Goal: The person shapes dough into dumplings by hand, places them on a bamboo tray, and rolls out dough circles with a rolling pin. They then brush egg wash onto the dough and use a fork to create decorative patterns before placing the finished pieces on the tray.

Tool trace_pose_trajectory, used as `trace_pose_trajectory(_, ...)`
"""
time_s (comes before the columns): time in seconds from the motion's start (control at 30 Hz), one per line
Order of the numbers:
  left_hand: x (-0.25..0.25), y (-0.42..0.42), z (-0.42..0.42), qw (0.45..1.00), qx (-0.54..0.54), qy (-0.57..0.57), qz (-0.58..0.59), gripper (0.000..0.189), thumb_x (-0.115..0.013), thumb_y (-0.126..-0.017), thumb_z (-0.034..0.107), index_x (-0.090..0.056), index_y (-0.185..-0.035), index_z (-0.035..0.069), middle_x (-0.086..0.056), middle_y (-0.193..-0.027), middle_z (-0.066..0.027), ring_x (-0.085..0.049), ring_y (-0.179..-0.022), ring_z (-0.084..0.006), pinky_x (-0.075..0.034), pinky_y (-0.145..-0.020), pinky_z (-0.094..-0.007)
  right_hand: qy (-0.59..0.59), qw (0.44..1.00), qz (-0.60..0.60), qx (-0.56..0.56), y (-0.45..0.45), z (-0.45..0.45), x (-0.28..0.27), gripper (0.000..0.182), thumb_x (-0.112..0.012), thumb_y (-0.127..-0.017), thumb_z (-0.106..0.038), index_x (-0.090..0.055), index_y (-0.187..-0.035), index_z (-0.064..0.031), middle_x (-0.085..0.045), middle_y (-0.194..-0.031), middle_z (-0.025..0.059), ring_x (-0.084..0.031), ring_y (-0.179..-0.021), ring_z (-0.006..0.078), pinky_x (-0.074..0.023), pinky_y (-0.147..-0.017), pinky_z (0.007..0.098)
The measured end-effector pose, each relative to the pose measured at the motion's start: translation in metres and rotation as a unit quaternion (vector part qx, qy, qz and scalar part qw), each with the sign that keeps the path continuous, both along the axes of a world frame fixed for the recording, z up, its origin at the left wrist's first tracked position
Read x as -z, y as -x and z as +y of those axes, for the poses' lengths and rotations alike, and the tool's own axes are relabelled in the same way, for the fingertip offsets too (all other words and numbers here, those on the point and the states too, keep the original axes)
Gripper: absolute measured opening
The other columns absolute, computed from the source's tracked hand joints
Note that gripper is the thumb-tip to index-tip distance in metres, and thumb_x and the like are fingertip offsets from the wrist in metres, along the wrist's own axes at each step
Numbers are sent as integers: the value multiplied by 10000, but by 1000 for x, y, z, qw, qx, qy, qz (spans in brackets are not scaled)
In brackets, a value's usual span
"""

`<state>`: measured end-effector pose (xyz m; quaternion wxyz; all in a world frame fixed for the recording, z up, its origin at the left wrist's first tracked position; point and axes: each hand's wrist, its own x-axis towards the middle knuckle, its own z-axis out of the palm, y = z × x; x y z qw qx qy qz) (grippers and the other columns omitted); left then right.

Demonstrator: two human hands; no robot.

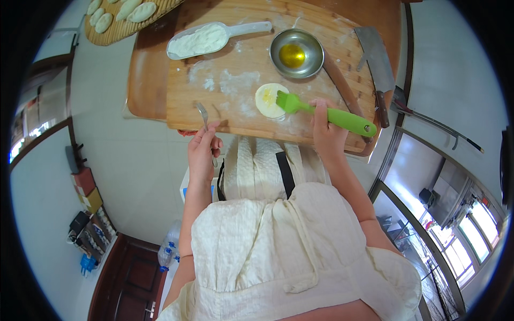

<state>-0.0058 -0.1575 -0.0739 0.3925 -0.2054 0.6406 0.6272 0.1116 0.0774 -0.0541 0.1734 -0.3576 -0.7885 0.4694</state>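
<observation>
My right hand [329, 128] grips a green silicone pastry brush [341, 118], its bristles on the right part of a small round of dough [265, 102] that bears yellow oil. In my left hand [204, 146] is a metal fork [203, 114], tines pointing away from me, over the near edge of the wooden board [225, 116]. Beyond the dough stands a steel bowl [277, 58] with yellow oil [292, 55] in it. A translucent scoop [249, 28] full of white flour [200, 40] lies at the board's far left.
A wooden rolling pin [341, 86] lies slantwise right of the bowl, partly behind my right hand and the brush. Farther right is a cleaver [375, 60] with a brown handle [382, 110]. Shaped dough pieces [142, 12] rest on a ribbed tray [116, 34] at upper left. Flour dusts the board.
</observation>
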Motion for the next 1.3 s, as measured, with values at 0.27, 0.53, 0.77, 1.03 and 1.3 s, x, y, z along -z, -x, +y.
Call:
trace_pose_trajectory(0.27,1,-1,1,1000,-12,0,-1,258,-535,-930,190,-626,-1115,34,-456,-617,39,-485,-619,-70,-317,-515,-211,46,999,22,1,13,-6,-5,257,-486,-982,-197,-656,-916,-16,-547,-624,16,-506,-559,93,-420,-538,266)
trace_pose_trajectory(0.53,3,-1,2,1000,-8,-4,-7,246,-539,-932,198,-630,-1101,44,-459,-619,42,-484,-614,-67,-315,-514,-209,-39,999,-28,-10,9,2,-7,245,-508,-964,-199,-647,-939,1,-631,-725,138,-612,-650,258,-479,-623,352)
trace_pose_trajectory(0.77,3,0,2,1000,-7,0,-8,244,-538,-938,211,-635,-1099,55,-457,-620,44,-483,-618,-64,-310,-517,-205,-22,993,-41,-111,19,-1,-17,238,-512,-963,-197,-628,-904,2,-596,-703,136,-578,-629,266,-468,-617,350)
trace_pose_trajectory(1.03,4,2,1,1000,-5,-4,-9,246,-529,-938,204,-635,-1102,55,-454,-621,42,-482,-621,-66,-310,-518,-208,32,991,10,-127,27,-6,-20,248,-506,-965,-198,-605,-853,0,-570,-709,142,-536,-607,248,-426,-571,366)
trace_pose_trajectory(1.3,1,3,2,1000,-4,1,-10,250,-533,-935,206,-633,-1098,44,-453,-619,42,-481,-620,-65,-307,-514,-206,18,996,20,-79,30,2,-17,256,-515,-961,-200,-591,-825,4,-549,-660,122,-532,-579,237,-424,-566,371)
